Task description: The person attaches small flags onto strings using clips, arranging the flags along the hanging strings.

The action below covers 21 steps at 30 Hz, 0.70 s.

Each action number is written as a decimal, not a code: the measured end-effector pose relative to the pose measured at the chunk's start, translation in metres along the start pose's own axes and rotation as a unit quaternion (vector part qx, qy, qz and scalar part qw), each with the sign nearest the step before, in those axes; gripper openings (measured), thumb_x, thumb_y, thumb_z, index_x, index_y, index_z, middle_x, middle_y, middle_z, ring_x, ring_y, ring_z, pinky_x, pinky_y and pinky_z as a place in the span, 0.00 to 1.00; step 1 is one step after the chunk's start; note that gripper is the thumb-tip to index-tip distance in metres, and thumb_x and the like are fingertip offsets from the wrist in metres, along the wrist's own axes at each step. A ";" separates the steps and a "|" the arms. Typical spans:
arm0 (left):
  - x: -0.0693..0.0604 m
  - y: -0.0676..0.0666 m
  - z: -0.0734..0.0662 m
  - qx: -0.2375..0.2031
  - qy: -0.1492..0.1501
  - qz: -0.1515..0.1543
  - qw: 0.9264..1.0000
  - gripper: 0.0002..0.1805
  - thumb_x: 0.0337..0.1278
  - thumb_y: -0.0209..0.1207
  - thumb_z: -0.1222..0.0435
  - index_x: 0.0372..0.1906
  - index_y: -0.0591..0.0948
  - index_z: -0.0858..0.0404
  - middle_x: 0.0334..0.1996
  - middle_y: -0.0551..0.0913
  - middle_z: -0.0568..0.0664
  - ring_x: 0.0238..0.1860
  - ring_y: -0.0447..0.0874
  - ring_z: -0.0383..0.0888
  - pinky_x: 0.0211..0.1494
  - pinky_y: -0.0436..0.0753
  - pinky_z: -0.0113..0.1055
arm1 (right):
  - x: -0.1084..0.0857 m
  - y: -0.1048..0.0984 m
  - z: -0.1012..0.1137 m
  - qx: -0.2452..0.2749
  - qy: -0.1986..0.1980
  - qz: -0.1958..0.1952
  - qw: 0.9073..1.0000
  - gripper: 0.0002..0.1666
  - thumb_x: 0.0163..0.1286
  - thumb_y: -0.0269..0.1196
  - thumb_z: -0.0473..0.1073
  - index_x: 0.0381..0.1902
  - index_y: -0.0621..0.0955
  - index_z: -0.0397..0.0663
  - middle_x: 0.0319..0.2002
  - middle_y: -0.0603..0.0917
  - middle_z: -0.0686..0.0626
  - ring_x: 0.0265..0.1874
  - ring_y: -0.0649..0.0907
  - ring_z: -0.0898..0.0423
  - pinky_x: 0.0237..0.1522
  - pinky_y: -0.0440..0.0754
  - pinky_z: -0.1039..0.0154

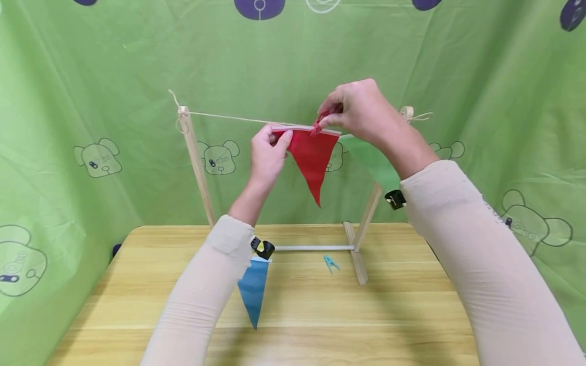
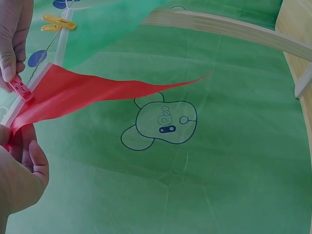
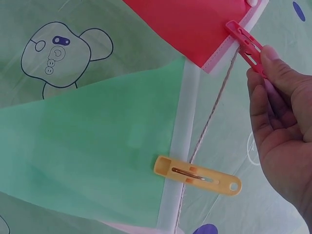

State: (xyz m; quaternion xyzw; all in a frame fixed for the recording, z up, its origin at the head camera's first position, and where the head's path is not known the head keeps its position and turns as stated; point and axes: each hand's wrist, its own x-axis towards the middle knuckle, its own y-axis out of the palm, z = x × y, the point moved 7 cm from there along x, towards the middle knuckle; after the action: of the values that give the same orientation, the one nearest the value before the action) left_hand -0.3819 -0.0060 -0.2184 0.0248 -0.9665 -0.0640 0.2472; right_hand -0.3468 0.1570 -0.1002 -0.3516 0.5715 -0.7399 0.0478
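Note:
A red triangular pennant [image 1: 313, 155] with a white top band hangs at the string [image 1: 238, 119]. My left hand [image 1: 269, 156] pinches its upper left corner between thumb and fingers. With thumb and fingers my right hand [image 1: 354, 112] grips a red clothespin [image 3: 247, 48], whose jaws sit over the pennant's top band. Right of it, a green pennant [image 3: 97, 141] hangs from the string by a yellow clothespin [image 3: 197, 176]. The left wrist view also shows the yellow clothespin [image 2: 58, 23] and the red pennant's tip stretching away from the hands.
Two wooden posts, the left post [image 1: 198, 162] and the right post [image 1: 368, 216], carry the string. A white rod [image 1: 313, 248] runs low between them. On the wooden table [image 1: 366, 325] lie a blue pennant [image 1: 254, 292], partly behind the left forearm, and a teal clothespin [image 1: 330, 263].

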 end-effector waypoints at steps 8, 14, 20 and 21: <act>-0.001 0.000 0.001 0.002 -0.003 -0.002 1.000 0.09 0.71 0.60 0.71 0.49 0.81 0.73 0.32 0.84 0.52 0.26 0.77 0.36 0.29 0.79 0.26 | 0.000 0.003 -0.001 0.002 0.009 0.018 1.000 0.12 0.65 0.75 0.43 0.45 0.90 0.44 0.41 0.90 0.45 0.38 0.88 0.53 0.35 0.79 0.76; 0.000 0.000 0.001 0.004 -0.001 -0.001 1.000 0.09 0.71 0.60 0.71 0.50 0.82 0.72 0.33 0.84 0.53 0.27 0.77 0.37 0.29 0.79 0.26 | 0.000 0.008 -0.003 0.014 0.027 0.046 0.998 0.14 0.67 0.73 0.43 0.48 0.89 0.45 0.43 0.90 0.46 0.40 0.88 0.53 0.42 0.85 0.62; -0.001 -0.002 0.003 -0.001 -0.004 -0.002 1.000 0.10 0.71 0.61 0.70 0.50 0.81 0.73 0.33 0.84 0.52 0.28 0.77 0.37 0.30 0.79 0.26 | -0.001 0.014 -0.006 0.030 0.040 0.062 0.997 0.18 0.68 0.72 0.44 0.53 0.87 0.42 0.45 0.88 0.44 0.43 0.86 0.51 0.47 0.85 0.57; -0.001 -0.002 0.003 -0.001 -0.004 -0.002 1.000 0.10 0.71 0.61 0.70 0.50 0.81 0.73 0.33 0.84 0.52 0.28 0.77 0.37 0.30 0.79 0.26 | -0.001 0.015 -0.006 0.033 0.040 0.062 0.997 0.19 0.68 0.72 0.44 0.54 0.86 0.42 0.46 0.88 0.43 0.44 0.86 0.51 0.48 0.85 0.57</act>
State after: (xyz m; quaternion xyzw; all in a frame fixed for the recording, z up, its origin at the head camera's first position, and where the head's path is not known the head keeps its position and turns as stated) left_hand -0.3822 -0.0072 -0.2222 0.0265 -0.9675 -0.0657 0.2429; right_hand -0.3539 0.1574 -0.1144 -0.2839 0.5692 -0.7672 0.0820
